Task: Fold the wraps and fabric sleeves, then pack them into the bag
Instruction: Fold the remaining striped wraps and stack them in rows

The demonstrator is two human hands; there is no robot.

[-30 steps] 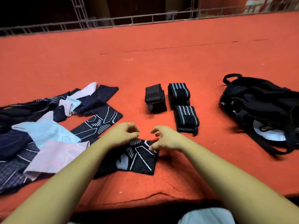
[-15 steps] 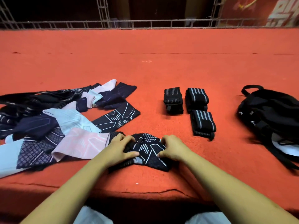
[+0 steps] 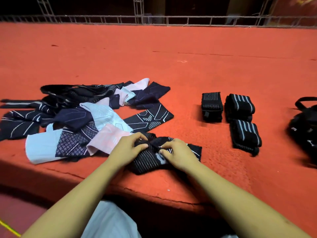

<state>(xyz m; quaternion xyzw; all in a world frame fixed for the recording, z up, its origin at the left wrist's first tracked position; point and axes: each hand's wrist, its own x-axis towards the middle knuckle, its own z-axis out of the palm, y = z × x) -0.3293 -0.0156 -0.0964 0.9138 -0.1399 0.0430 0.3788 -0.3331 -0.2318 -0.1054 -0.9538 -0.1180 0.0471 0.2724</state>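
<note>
1. Two bare forearms reach in from 6 o'clock onto a red carpeted platform [image 3: 171, 57].
2. A black fabric sleeve with thin white stripes [image 3: 148, 161] lies bunched near the platform's front edge, just below the centre of the view.
3. The left hand [image 3: 128, 148] has its fingers curled and pinches the sleeve's upper left part.
4. The right hand [image 3: 179, 155] also has curled fingers, and they grip the sleeve's right part.
5. At 10 o'clock from the sleeve sprawls a loose pile of fabric sleeves in navy, pale blue, pink and black [image 3: 96, 117]. Its nearest pink piece is just beside the left hand.
6. At 2 o'clock sit three rolled black wraps with grey stripes [image 3: 239, 107]. Two lie side by side, and the third is just in front of the right one.
7. At 3 o'clock, cut off by the right edge, rests a black fabric bag [image 3: 305, 127], apart from the wraps.
8. At 12 o'clock, a grey metal railing [image 3: 154, 19] runs along the platform's far edge.
</note>
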